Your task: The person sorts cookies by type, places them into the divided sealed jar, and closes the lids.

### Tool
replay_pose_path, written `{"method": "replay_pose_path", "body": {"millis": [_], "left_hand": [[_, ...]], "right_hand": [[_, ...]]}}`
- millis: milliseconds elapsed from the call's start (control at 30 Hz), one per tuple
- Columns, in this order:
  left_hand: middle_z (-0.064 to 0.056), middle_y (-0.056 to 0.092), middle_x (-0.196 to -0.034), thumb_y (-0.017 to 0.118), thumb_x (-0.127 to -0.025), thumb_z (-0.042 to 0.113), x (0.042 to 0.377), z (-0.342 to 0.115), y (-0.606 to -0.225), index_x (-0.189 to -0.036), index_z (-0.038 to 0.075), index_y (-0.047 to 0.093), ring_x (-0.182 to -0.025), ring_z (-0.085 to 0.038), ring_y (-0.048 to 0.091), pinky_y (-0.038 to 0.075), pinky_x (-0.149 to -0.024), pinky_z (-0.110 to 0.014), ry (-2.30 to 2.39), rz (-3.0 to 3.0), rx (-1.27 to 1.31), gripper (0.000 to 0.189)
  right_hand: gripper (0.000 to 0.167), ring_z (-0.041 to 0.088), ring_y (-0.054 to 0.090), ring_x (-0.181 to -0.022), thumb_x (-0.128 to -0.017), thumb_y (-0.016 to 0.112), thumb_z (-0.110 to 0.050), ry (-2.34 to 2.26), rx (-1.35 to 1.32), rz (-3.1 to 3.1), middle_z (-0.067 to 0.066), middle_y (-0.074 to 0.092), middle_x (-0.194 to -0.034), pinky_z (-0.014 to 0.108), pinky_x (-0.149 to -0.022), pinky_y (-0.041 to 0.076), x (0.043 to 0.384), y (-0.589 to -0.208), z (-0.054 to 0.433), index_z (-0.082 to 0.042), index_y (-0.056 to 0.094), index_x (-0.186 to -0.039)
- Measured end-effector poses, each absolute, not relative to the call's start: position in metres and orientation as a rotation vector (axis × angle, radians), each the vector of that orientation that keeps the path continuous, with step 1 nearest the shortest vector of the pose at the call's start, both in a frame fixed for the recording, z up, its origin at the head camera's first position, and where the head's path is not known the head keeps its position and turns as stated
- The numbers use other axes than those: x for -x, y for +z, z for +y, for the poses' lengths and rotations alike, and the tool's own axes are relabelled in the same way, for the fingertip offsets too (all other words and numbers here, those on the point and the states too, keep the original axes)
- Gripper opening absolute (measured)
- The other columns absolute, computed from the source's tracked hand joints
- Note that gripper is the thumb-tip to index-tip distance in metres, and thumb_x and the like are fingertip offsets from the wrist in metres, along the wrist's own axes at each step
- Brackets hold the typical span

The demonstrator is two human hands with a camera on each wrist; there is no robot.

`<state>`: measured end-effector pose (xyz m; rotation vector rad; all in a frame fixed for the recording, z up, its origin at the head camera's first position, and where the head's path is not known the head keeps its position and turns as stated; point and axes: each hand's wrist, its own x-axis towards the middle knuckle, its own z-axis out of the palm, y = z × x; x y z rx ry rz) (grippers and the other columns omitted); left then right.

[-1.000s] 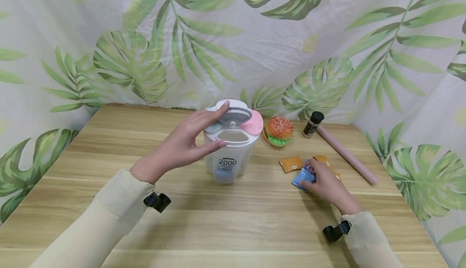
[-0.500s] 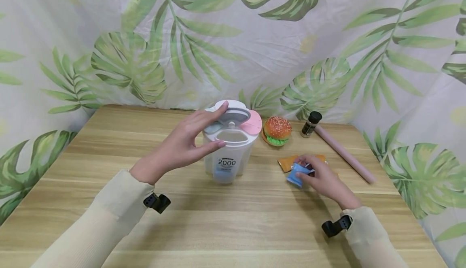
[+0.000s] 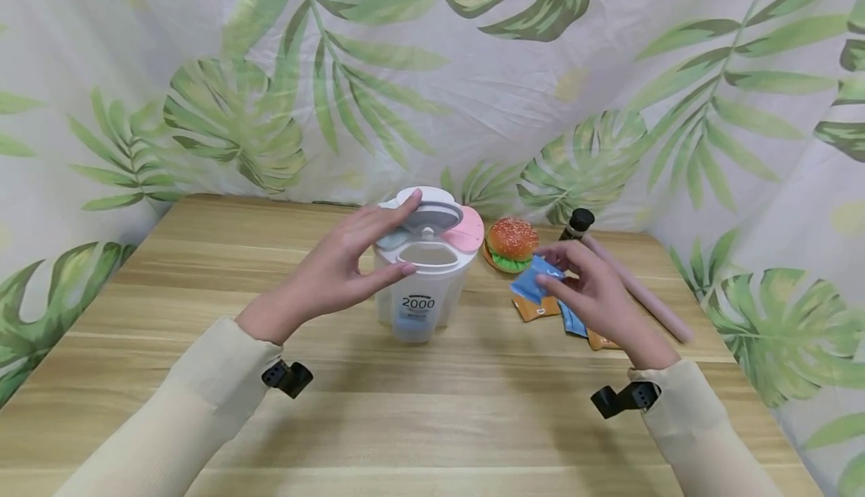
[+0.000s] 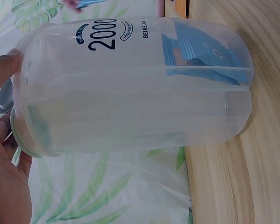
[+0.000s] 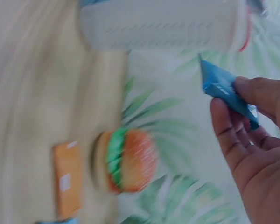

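A clear plastic storage container (image 3: 418, 309) with a white, pink and pale blue top stands upright on the table. Its front white lid (image 3: 435, 215) is flipped up over an opening. My left hand (image 3: 331, 264) grips its top from the side, thumb at the front rim and index finger at the raised lid. Inside, blue packets (image 4: 210, 51) lie at the bottom in the left wrist view. My right hand (image 3: 595, 287) pinches a blue snack packet (image 5: 226, 88) between thumb and fingers, raised off the table to the right of the container.
Orange packets (image 3: 536, 308) and another blue packet (image 3: 574, 321) lie below the right hand. Behind them stand a toy hamburger (image 3: 512, 242) and a black-capped bottle (image 3: 577, 222), partly hidden. A pink rod (image 3: 649, 298) lies at the right. A leaf-print curtain (image 3: 372, 106) hangs behind the table.
My right hand has lifted the blue packet off the pile, up and leftward toward the container, uncovering another blue packet beneath. The left hand stays on the container.
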<state>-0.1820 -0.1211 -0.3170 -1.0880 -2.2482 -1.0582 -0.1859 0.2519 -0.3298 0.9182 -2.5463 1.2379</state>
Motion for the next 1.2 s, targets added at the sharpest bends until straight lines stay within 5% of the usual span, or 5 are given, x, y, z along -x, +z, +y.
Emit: {"method": "replay_pose_path", "body": {"millis": [433,567,833,1200], "left_hand": [[-0.008,0.068,-0.142,0.083,-0.088,0.014,0.182,-0.122,-0.319,-0.161,0.014,0.042,-0.125,-0.026,0.061,0.046,-0.110,-0.044,-1.059,-2.235,1.073,0.084],[-0.007,0.068,-0.142,0.084,-0.088,0.015,0.182,-0.122,-0.319,-0.161,0.016,0.042,-0.126,-0.025,0.061,0.047,-0.109,-0.044,-1.054,-2.252,1.067,0.085],[-0.008,0.066,-0.144,0.084,-0.088,0.015,0.183,-0.122,-0.318,-0.162,0.017,0.042,-0.127,-0.025,0.060,0.049,-0.108,-0.048,-1.082,-2.274,1.062,0.085],[-0.009,0.066,-0.145,0.084,-0.088,0.013,0.183,-0.122,-0.318,-0.162,0.018,0.041,-0.124,-0.023,0.060,0.050,-0.105,-0.044,-1.090,-2.269,1.065,0.086]], "right_hand": [[0.036,0.009,0.061,-0.095,-0.095,0.068,0.010,1.343,-1.136,-2.207,0.004,0.064,-0.112,0.017,-0.074,0.057,0.181,-0.274,0.198,0.007,0.060,-0.130],[0.037,0.011,0.062,-0.095,-0.092,0.070,0.014,1.356,-1.205,-2.134,0.012,0.065,-0.110,0.018,-0.076,0.058,0.182,-0.266,0.183,0.010,0.059,-0.128],[0.037,0.015,0.065,-0.101,-0.089,0.071,0.016,1.211,-1.300,-2.120,0.021,0.066,-0.116,0.019,-0.080,0.061,0.187,-0.262,0.158,0.010,0.061,-0.124],[0.031,0.019,0.070,-0.102,-0.093,0.074,0.004,1.025,-1.405,-2.200,0.013,0.070,-0.115,0.026,-0.084,0.064,0.192,-0.269,0.141,0.001,0.068,-0.123]]}}
